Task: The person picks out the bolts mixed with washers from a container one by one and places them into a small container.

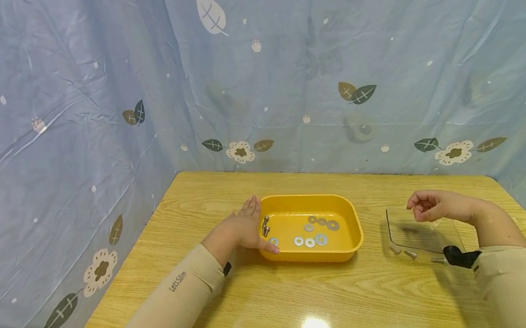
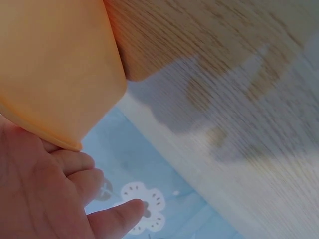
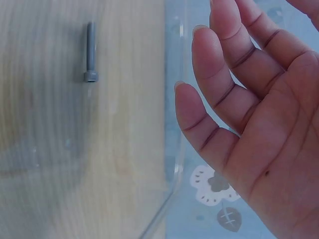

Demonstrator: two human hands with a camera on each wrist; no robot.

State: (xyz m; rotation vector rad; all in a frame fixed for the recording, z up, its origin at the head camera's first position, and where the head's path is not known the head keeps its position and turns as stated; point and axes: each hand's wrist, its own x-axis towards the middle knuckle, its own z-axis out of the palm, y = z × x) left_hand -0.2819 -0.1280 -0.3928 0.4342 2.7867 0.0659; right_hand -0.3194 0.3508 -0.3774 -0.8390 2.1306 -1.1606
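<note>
My left hand rests on the left end of a yellow tray, its thumb over the rim and its fingers along the outside. In the left wrist view, the fingers touch the tray's outer wall. Several flat washers and a pair of bolts lie inside. My right hand hovers with loosely bent fingers and holds nothing. Below it is a clear plastic piece, plate or tray I cannot tell. A socket-head bolt shows in the right wrist view.
A thin dark L-shaped rod, like a hex key, lies by the clear plastic. Loose bolts are along its near edge. The wooden table meets a patterned blue curtain at the back and sides.
</note>
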